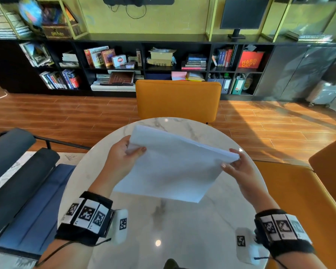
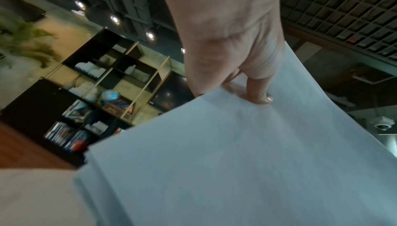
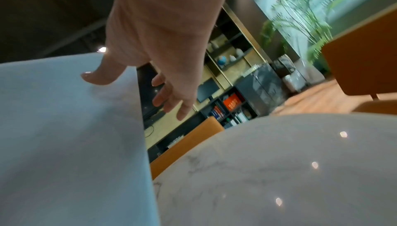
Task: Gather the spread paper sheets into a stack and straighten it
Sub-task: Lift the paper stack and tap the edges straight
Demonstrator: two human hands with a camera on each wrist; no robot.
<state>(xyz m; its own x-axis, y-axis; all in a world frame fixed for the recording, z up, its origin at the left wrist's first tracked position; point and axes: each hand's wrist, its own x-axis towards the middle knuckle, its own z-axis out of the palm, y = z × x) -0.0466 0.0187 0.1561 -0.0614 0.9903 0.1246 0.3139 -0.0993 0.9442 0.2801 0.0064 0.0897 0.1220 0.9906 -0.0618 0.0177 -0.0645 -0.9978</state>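
Observation:
A stack of white paper sheets [image 1: 171, 167] hangs tilted in the air over the round marble table [image 1: 163, 230], its lower edge close to the tabletop. My left hand [image 1: 124, 152] grips the stack's left edge, thumb on the near face and fingers hidden behind. My right hand [image 1: 235, 164] pinches the right corner, where the sheet edges fan slightly. In the left wrist view the thumb of my left hand [image 2: 225, 70] presses the paper stack [image 2: 236, 161]. The right wrist view has my right hand [image 3: 139, 56] with its thumb on the paper stack [image 3: 64, 127] and fingers behind its edge.
An orange chair [image 1: 177, 100] stands at the table's far side and another orange seat [image 1: 299, 200] at the right. A dark blue chair [image 1: 27, 191] stands close on the left. A low black bookshelf [image 1: 124, 61] runs along the back wall.

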